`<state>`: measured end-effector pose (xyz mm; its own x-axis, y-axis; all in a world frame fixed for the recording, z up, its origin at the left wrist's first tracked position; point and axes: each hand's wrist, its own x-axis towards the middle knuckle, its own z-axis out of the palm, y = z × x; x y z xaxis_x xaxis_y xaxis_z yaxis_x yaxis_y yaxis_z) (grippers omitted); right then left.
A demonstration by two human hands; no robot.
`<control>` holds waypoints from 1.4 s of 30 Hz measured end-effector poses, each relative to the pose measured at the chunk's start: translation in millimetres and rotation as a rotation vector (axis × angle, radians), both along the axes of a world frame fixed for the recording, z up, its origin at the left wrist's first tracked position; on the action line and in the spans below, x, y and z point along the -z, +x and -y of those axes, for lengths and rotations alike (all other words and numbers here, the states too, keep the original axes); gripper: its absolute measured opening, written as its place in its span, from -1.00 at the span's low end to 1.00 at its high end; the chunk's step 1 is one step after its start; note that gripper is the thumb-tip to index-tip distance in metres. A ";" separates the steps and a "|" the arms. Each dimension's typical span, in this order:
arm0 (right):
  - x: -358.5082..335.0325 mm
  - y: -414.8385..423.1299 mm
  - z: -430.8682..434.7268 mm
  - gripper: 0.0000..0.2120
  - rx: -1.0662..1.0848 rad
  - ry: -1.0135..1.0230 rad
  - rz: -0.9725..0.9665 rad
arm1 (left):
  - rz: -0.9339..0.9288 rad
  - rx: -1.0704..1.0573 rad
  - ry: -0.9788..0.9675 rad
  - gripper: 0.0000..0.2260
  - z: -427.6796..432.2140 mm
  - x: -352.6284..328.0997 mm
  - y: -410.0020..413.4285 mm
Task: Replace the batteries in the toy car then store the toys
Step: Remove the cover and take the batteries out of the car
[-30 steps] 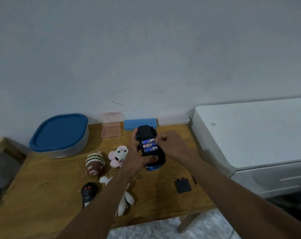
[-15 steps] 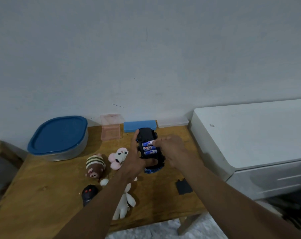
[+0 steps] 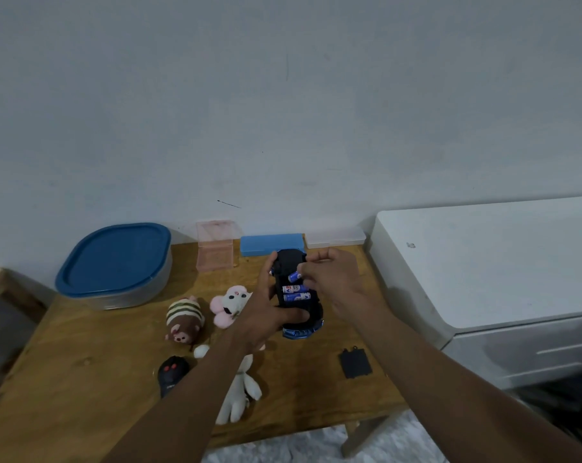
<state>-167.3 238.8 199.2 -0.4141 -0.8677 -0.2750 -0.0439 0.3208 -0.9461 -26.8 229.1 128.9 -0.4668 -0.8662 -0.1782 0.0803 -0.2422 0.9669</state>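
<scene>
My left hand (image 3: 266, 307) holds the toy car (image 3: 298, 295) upside down above the wooden table (image 3: 82, 379), its black underside up and its blue body below. Blue batteries lie side by side in its uncovered compartment. My right hand (image 3: 333, 279) pinches the top battery (image 3: 294, 276), which is tilted up at one end. The black battery cover (image 3: 355, 362) lies on the table to the right. Soft toys lie to the left: a striped brown one (image 3: 184, 318), a pink and white one (image 3: 231, 304) and a white one (image 3: 241, 389).
A black remote (image 3: 172, 374) lies near the white toy. A container with a blue lid (image 3: 116, 262) stands at the back left. A pink clear box (image 3: 215, 247), a blue box (image 3: 271, 243) and a clear box (image 3: 336, 237) line the wall. A white cabinet (image 3: 483, 262) borders the table's right side.
My right hand's fingers have closed on the top battery, and it now tilts up out of the compartment. The car stays in my left hand.
</scene>
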 end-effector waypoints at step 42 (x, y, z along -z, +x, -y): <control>13.2 -37.5 -16.7 -0.77 -1.086 -0.136 -1.020 | 0.043 0.259 0.133 0.01 -16.6 -13.2 1.1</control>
